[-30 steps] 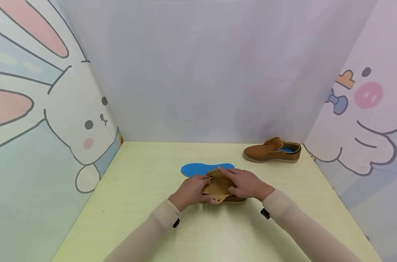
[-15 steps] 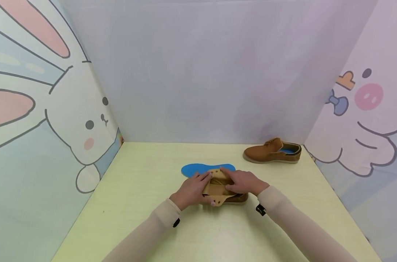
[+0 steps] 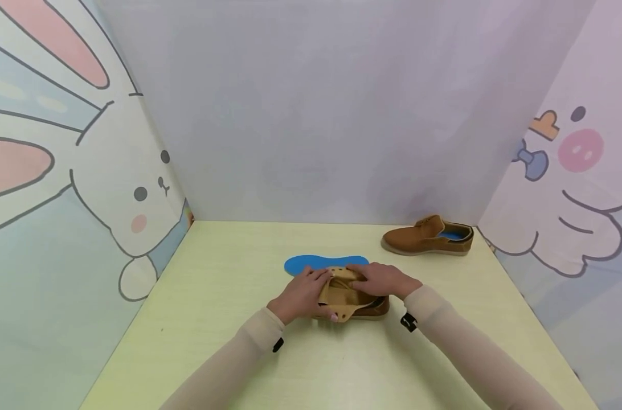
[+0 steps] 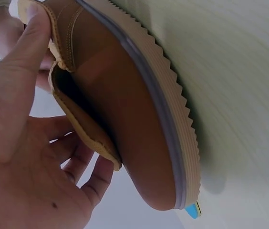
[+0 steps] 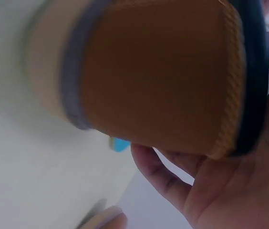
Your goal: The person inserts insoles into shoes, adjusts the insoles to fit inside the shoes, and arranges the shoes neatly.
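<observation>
At lower centre of the frame my left hand (image 3: 299, 295) grips the near shoe (image 3: 376, 312) by its eyelet flap and tongue; my right hand (image 3: 385, 279) pinches the far edge of its opening. The shoe sits between my hands, toe leftward, sole on the table (image 3: 224, 285). I judge the work partway: the upper is spread, but the blue insole (image 3: 311, 262) lies outside, just behind it. The other shoe (image 3: 410, 240), right of centre, already shows blue inside.
</observation>
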The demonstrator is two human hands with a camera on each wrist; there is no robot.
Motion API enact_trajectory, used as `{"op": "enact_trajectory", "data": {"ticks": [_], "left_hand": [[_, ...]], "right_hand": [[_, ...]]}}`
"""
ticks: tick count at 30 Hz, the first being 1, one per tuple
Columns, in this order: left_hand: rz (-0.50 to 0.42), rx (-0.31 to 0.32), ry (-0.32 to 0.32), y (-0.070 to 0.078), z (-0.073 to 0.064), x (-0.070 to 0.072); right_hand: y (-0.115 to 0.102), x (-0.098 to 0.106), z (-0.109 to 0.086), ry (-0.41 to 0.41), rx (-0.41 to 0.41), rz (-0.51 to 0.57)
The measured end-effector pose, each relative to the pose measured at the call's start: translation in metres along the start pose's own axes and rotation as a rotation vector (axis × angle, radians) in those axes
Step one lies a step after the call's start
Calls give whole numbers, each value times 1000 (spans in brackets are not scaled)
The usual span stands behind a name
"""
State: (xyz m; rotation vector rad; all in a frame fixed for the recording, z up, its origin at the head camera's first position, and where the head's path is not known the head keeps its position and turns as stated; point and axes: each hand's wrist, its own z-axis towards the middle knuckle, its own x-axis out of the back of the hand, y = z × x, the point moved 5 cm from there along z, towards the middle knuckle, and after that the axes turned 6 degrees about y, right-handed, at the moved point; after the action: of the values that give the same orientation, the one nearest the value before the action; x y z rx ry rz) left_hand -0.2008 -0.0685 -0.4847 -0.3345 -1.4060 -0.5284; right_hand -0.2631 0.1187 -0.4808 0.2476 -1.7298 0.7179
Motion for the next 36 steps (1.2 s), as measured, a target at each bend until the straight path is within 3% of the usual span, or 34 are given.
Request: {"op": "enact_trajectory", "data": {"ticks": [3, 6, 10, 12, 19, 23, 30, 36], "left_hand": [[5, -5, -4, 1, 2, 0], [11, -4, -5, 1, 3, -1], [36, -1, -13, -1, 3, -3], [46, 0, -16, -1, 2, -4], [27, 2, -12, 0, 2, -4], [23, 0, -13, 2, 1, -2], [41, 4, -15, 2, 0, -2], [29, 11, -36, -1, 2, -3]], "right_hand": [[2, 13, 10, 16, 41, 34], [0, 29, 26, 49, 131, 55], [-4, 41, 51, 76, 250, -19], [-2, 40, 63, 58, 267, -66], [18, 16, 92, -129, 77, -181], [18, 4, 97, -199, 65, -218], [19, 0, 94, -174, 97, -344], [42, 7, 84, -168, 33, -351]]}}
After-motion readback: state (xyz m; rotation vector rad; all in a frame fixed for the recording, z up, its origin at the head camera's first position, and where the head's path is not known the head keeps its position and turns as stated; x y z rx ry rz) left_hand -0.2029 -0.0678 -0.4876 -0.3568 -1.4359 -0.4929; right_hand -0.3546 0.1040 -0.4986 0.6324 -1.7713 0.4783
